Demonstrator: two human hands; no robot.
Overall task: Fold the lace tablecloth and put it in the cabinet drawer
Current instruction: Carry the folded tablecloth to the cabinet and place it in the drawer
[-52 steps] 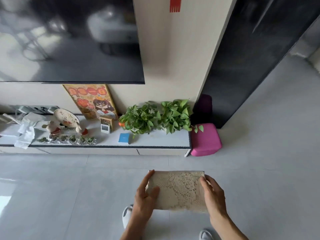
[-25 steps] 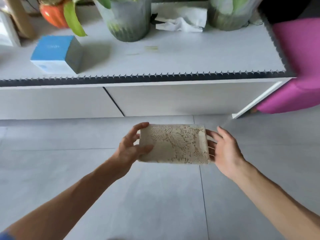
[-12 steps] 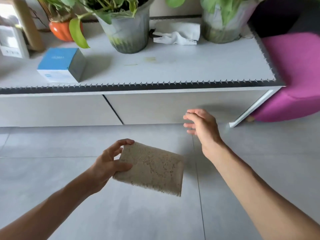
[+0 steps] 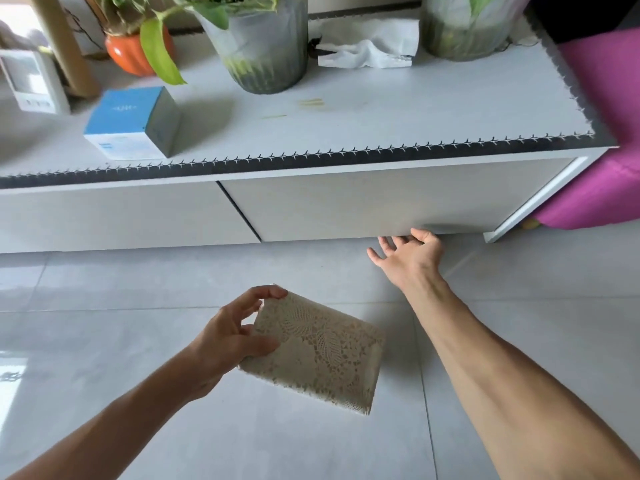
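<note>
Nearest the camera, above the grey floor tiles (image 4: 104, 341), the left hand (image 4: 225, 341) grasps the folded lace tablecloth (image 4: 318, 348) by its left short end, thumb on top and fingers curled round the edge. The cloth is a compact rectangle held clear of the floor; its long axis runs away from the grip toward the right and slightly toward the camera, and its free end hangs unsupported.

Beyond it and to the right, the right hand (image 4: 408, 258) reaches forward with fingers spread and straight, holding nothing. Its fingertips are at the bottom edge of the right-hand drawer front (image 4: 381, 202) of the low white cabinet (image 4: 104, 220); whether they have hooked under it cannot be told. The drawer looks shut.

So the empty right hand is the nearer one to the drawer, and the cloth waits well behind and to its left. Judging from this, the folding is done and the next step is pulling the drawer out.

On the cabinet's top surface (image 4: 381, 112) stand a blue box (image 4: 131, 123), two plant pots (image 4: 266, 46) and a crumpled tissue (image 4: 370, 43).
</note>
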